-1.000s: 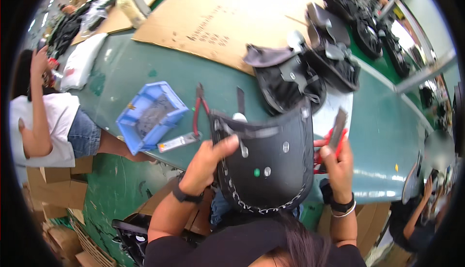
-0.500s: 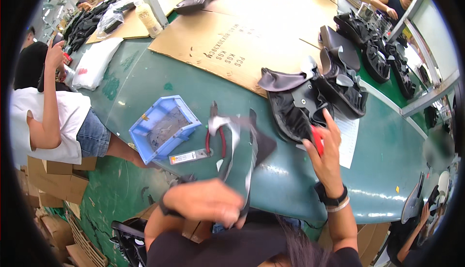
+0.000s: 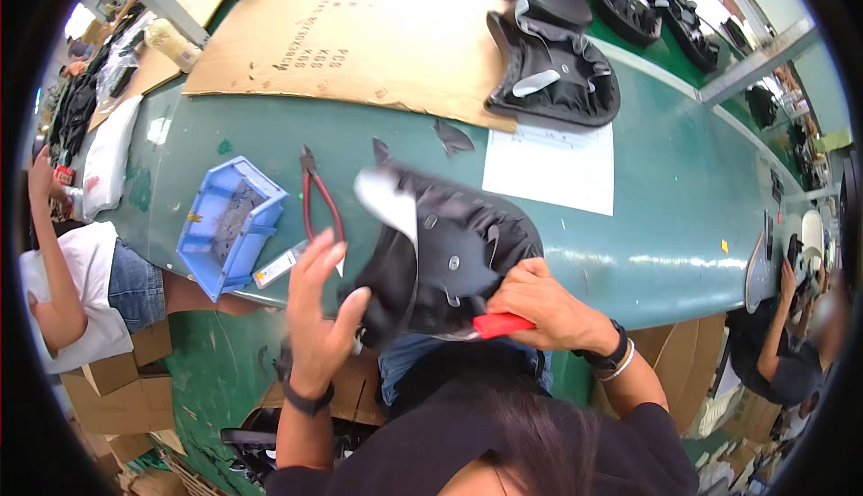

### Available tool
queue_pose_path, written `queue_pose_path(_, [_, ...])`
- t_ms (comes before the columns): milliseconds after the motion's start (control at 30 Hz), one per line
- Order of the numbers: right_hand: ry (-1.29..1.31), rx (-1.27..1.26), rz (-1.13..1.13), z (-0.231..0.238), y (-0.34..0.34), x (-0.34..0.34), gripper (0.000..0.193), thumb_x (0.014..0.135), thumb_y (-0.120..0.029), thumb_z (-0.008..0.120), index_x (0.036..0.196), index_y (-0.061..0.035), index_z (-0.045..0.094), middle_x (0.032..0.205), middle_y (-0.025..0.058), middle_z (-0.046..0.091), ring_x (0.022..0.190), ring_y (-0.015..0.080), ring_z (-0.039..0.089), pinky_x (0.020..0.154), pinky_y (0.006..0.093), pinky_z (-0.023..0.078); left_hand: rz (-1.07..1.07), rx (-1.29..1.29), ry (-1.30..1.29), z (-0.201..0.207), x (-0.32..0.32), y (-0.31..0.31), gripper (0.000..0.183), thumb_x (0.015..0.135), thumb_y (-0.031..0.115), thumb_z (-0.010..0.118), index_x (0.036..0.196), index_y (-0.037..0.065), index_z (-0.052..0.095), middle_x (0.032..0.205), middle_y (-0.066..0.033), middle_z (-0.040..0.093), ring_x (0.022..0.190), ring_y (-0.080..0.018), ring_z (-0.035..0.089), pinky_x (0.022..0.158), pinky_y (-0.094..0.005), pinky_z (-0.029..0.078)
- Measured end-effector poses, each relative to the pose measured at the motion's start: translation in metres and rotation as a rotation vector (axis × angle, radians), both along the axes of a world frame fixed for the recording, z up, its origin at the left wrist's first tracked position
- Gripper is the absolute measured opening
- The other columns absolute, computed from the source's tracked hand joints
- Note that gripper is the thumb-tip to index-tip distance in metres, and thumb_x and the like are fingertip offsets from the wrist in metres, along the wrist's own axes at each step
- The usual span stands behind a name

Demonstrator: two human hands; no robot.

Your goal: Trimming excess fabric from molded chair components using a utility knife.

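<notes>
In front of my body is a black padded piece (image 3: 458, 258) with gathered fabric along its rim, metal eyelets and a pale loose flap; its left side is motion-blurred. My right hand (image 3: 548, 307) is closed at its lower right edge, gripping a red-handled tool (image 3: 503, 324) whose working end I cannot make out. My left hand (image 3: 315, 316) has its fingers apart beside the piece's left end; whether it touches is unclear. Beyond that hand lie red-handled pliers (image 3: 321, 195) on the green table.
A blue bin (image 3: 225, 226) with small dark bits stands at left, a small labelled packet (image 3: 277, 267) beside it. Farther off are a cardboard sheet (image 3: 360, 55), a white paper (image 3: 550, 172), a dark scrap (image 3: 454, 138) and another black padded piece (image 3: 566, 73). A co-worker (image 3: 81, 289) is at left.
One black padded piece has come from the far right to in front of my body, with my right hand at its edge. My left hand has risen, fingers spread. The dark strips near it are no longer there.
</notes>
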State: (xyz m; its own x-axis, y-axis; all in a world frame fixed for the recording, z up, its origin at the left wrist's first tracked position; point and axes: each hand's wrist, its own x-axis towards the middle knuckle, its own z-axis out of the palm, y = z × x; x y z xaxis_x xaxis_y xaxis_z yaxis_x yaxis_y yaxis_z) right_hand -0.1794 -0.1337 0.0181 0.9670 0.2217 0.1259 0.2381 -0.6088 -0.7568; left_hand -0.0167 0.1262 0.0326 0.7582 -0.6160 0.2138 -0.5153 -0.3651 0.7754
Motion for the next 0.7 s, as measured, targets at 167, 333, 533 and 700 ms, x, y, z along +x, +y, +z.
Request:
queue_pose_path(167, [0.121,0.611,-0.731,0.013,0.005,-0.055,0.030,0.086,-0.010,0.068,0.114,-0.0051,0.059,0.096,0.0019,0.060,0.088,0.0113,0.057,0.074,0.0265,0.047,-0.226,0.167,-0.213,-0.040,0.003,-0.064,0.048,0.077,0.017,0.074,0.123,0.011,0.061,0.142,-0.0124,0.046,0.132,-0.0369,0.041,0.109,-0.0471,0.031])
queue_pose_path(333, [0.445,0.608,-1.040,0.007,-0.015,-0.055,0.028,0.091,-0.015,0.064,0.115,-0.0024,0.057,0.078,0.0002,0.059,0.061,0.0081,0.055,0.055,0.0240,0.045,-0.765,0.150,-0.528,-0.032,0.031,-0.111,0.038,0.076,0.015,0.074,0.113,0.015,0.067,0.134,-0.0073,0.056,0.135,-0.0283,0.041,0.111,-0.0507,0.027])
queue_pose_path(533, [0.550,0.420,-0.840,0.021,-0.020,-0.057,0.033,0.093,-0.010,0.059,0.125,-0.0029,0.052,0.082,0.0063,0.064,0.059,0.0143,0.060,0.054,0.0270,0.048,-0.817,0.453,-0.455,-0.003,-0.033,-0.105,0.049,0.081,0.021,0.069,0.127,0.006,0.059,0.134,-0.0077,0.055,0.133,-0.0239,0.043,0.112,-0.0482,0.028])
queue_pose_path(700, [0.229,-0.292,-0.460,0.030,-0.029,-0.030,0.061,0.082,-0.007,0.064,0.139,-0.0180,0.049,0.068,0.0076,0.052,0.055,0.0265,0.056,0.049,0.0378,0.046,-0.598,0.207,-0.384,-0.028,-0.044,-0.095,0.031,0.080,0.010,0.067,0.110,0.004,0.069,0.107,-0.0072,0.065,0.108,-0.0221,0.062,0.107,-0.0451,0.040])
